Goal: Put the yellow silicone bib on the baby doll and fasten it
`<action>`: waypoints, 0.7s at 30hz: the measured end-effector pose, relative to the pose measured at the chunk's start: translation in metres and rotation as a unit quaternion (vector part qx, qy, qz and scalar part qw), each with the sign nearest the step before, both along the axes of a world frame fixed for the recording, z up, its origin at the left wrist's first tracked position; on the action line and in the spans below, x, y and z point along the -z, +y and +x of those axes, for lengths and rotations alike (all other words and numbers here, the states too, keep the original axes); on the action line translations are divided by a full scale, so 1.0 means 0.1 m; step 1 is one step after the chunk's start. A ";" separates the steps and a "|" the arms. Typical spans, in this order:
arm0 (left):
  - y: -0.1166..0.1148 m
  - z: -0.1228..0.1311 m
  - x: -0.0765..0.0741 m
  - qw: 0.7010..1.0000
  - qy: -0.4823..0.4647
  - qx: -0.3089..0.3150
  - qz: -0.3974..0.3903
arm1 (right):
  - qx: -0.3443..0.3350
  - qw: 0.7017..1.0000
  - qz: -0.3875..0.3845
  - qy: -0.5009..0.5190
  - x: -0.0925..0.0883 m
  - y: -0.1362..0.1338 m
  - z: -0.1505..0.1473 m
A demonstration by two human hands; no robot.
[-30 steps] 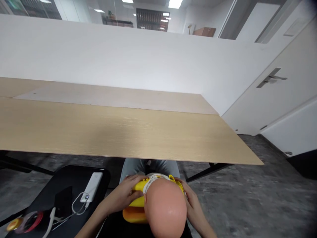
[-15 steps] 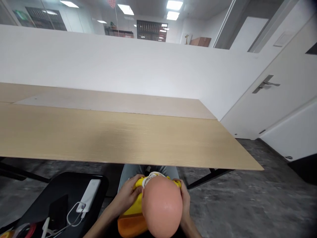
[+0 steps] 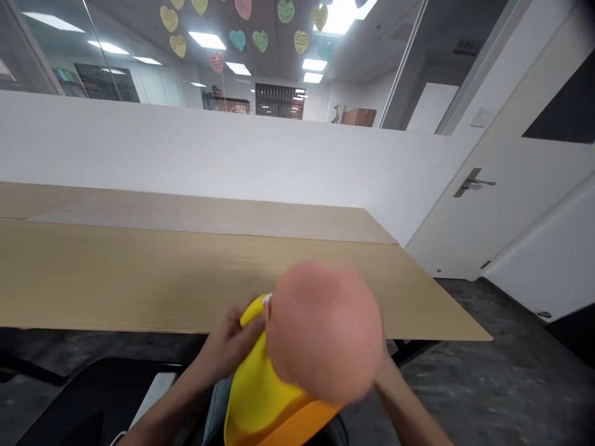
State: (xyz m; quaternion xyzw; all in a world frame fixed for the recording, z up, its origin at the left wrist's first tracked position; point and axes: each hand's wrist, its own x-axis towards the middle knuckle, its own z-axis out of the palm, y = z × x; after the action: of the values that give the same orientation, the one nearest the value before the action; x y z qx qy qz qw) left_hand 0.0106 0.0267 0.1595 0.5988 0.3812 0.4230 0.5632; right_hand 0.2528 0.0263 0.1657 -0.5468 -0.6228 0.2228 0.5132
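Head view: I see the doll (image 3: 309, 341) at the desk's (image 3: 139, 279) near edge, overlapping it from where I watch, left of the near right corner. Left hand (image 3: 230, 341) clamped on its yellow outfit (image 3: 255, 390). Right hand (image 3: 385, 367) mostly hidden behind the doll; can't tell its grip.

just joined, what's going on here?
A person is holding a bald-headed doll in a yellow-and-orange outfit near the table. The left hand grips the outfit at the doll's side; the right forearm reaches up to the other side, its hand hidden behind the doll's head. Whether the doll touches the table isn't clear.
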 end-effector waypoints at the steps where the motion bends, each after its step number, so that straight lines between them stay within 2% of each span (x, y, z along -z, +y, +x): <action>1: 0.10 0.05 -0.10 1.000 -0.009 -0.012 -0.025 | -0.006 1.000 0.009 -0.004 -0.13 0.15 0.03; 3: 0.36 0.14 -0.28 0.998 -0.011 -0.048 -0.051 | -0.025 0.998 0.015 -0.059 -0.34 0.50 0.08; 4: 0.51 0.18 -0.35 0.996 -0.010 -0.065 -0.054 | -0.010 0.995 -0.004 -0.098 -0.42 0.68 0.10; 6: 0.82 0.22 -0.45 0.995 0.011 -0.091 -0.041 | 0.047 0.980 -0.035 -0.187 -0.52 1.04 0.13; 9: 1.26 0.22 -0.50 0.991 0.076 -0.110 0.021 | 0.125 0.943 -0.035 -0.305 -0.56 1.51 0.14; 14: 1.77 0.20 -0.42 0.965 0.208 -0.093 0.127 | 0.158 0.912 -0.064 -0.373 -0.39 2.06 0.18; 21: 2.11 0.26 -0.16 0.929 0.335 -0.102 0.120 | 0.140 0.895 -0.112 -0.408 0.01 2.43 0.19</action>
State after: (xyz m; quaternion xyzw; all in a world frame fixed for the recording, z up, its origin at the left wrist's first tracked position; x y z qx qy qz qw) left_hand 0.0366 0.2373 0.1759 0.7266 0.5532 0.2953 0.2809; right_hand 0.2722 0.2697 0.1648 -0.7252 -0.6654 -0.0255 0.1750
